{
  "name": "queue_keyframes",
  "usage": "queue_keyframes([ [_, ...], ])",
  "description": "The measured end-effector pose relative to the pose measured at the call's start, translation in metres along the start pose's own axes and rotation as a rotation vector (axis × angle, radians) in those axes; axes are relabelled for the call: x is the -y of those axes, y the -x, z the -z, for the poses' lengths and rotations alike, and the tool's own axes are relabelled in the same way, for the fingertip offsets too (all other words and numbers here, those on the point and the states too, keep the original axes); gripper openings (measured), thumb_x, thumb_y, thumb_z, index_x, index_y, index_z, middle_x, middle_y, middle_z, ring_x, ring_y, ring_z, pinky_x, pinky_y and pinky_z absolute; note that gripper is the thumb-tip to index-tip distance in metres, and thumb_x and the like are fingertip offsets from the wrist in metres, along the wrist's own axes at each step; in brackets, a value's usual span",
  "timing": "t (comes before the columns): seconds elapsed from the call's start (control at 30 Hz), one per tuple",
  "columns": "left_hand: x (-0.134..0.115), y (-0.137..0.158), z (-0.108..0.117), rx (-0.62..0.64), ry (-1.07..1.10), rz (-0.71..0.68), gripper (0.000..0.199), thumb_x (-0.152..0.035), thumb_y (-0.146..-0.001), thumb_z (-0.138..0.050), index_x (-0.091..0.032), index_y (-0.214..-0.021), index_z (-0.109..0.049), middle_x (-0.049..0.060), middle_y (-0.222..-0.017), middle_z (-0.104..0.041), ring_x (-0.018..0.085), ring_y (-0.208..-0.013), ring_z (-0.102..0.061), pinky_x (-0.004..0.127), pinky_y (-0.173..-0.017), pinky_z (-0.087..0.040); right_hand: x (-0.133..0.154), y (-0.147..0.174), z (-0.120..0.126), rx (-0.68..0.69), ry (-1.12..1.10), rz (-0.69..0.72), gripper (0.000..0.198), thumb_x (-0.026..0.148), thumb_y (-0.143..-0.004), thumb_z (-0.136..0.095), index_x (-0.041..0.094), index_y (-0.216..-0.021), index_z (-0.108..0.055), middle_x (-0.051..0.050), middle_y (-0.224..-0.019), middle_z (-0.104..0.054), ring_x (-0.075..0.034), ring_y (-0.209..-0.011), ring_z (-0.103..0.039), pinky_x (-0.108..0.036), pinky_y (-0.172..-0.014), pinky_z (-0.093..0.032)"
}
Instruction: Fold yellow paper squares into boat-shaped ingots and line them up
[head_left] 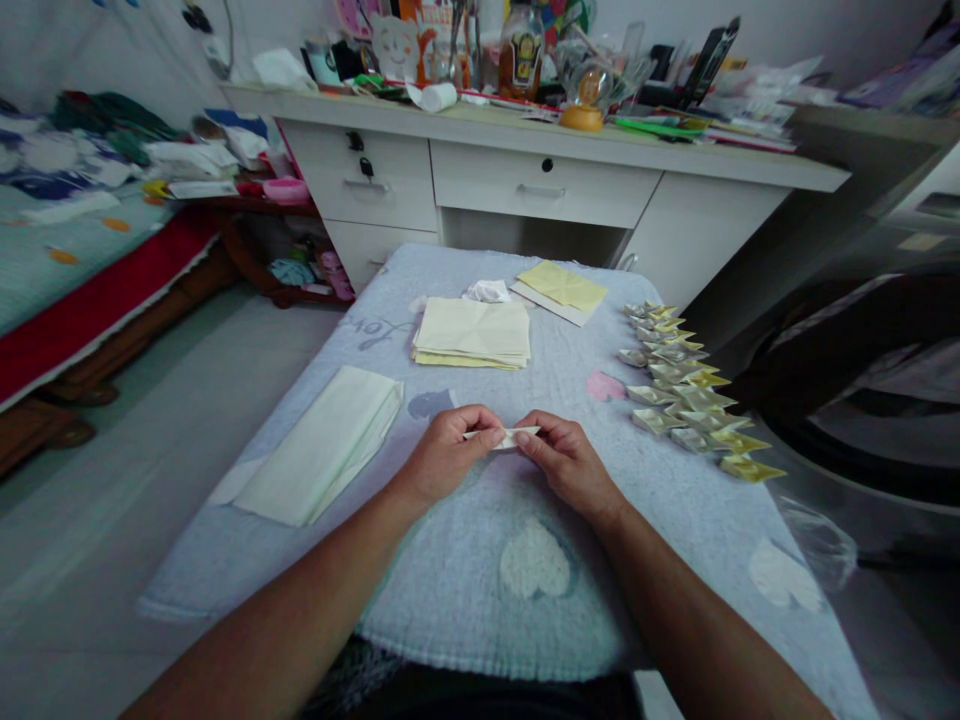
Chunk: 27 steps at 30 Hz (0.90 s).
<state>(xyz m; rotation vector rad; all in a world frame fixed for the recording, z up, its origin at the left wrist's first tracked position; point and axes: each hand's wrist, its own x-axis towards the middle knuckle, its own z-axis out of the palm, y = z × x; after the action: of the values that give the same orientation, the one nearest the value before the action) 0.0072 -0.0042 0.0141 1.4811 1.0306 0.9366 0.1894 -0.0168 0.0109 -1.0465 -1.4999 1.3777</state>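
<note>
Between my two hands is a small piece of folded white paper [507, 437], held low over the cloth-covered table. My left hand [452, 452] pinches its left end with thumb and fingers. On the other end, my right hand [564, 455] has a similar pinch. Fingertips hide part of the folds. Beyond the hands lies a stack of cream and yellow paper sheets [472, 330]. Rows of small folded paper boats [686, 390], white and yellow, stand along the right side. A larger folded pale sheet bundle [326, 440] rests at the left.
A light blue cloth [536, 630] with heart prints covers the table. Yellow and white sheets [562, 288] and a crumpled white tissue [487, 291] lie at its far side. A cluttered white desk [547, 190] stands behind, a bed [82, 250] at left, a washing machine [847, 380] at right.
</note>
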Motion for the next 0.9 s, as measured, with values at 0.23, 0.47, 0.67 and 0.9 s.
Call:
queue_keyframes([
  [0.23,0.006,-0.0018,-0.0006,0.025,0.061,0.053,0.019,-0.032,-0.082,-0.061,-0.014,-0.075,-0.06,-0.004,-0.063,-0.051,0.008,-0.056,-0.045,0.021,-0.054,-0.034,-0.0017,-0.0005,0.0019,0.03,-0.14,-0.06,0.02,0.036,-0.084,-0.061,0.019,-0.095,-0.062,0.003,-0.069,-0.052,-0.011,-0.061,-0.043,-0.024,-0.059,-0.032],
  [0.47,0.0072,-0.0028,-0.0039,0.023,0.161,0.093,0.02,-0.032,-0.083,-0.06,-0.016,-0.094,-0.063,-0.003,-0.067,-0.055,0.008,-0.056,-0.049,0.02,-0.053,-0.039,-0.0054,0.0002,-0.0013,0.046,-0.236,0.021,0.031,0.036,-0.079,-0.07,0.023,-0.1,-0.052,0.001,-0.084,-0.056,-0.013,-0.072,-0.051,-0.025,-0.065,-0.038],
  [0.67,0.0052,-0.0017,-0.006,0.041,0.237,0.144,0.024,-0.036,-0.082,-0.062,-0.015,-0.094,-0.061,0.0,-0.072,-0.062,0.009,-0.057,-0.055,0.021,-0.054,-0.041,-0.0094,-0.0007,-0.0038,0.045,-0.242,0.042,0.039,0.036,-0.078,-0.071,0.026,-0.105,-0.045,0.001,-0.088,-0.056,-0.014,-0.077,-0.054,-0.026,-0.069,-0.042],
  [0.9,0.0025,-0.0015,-0.008,0.003,0.176,0.065,0.018,-0.031,-0.081,-0.063,-0.014,-0.089,-0.062,0.0,-0.078,-0.062,0.011,-0.068,-0.055,0.023,-0.064,-0.041,-0.0028,-0.0026,-0.0064,0.014,-0.304,0.016,0.044,0.037,-0.076,-0.074,0.026,-0.107,-0.045,0.003,-0.082,-0.054,-0.013,-0.072,-0.052,-0.024,-0.065,-0.041],
])
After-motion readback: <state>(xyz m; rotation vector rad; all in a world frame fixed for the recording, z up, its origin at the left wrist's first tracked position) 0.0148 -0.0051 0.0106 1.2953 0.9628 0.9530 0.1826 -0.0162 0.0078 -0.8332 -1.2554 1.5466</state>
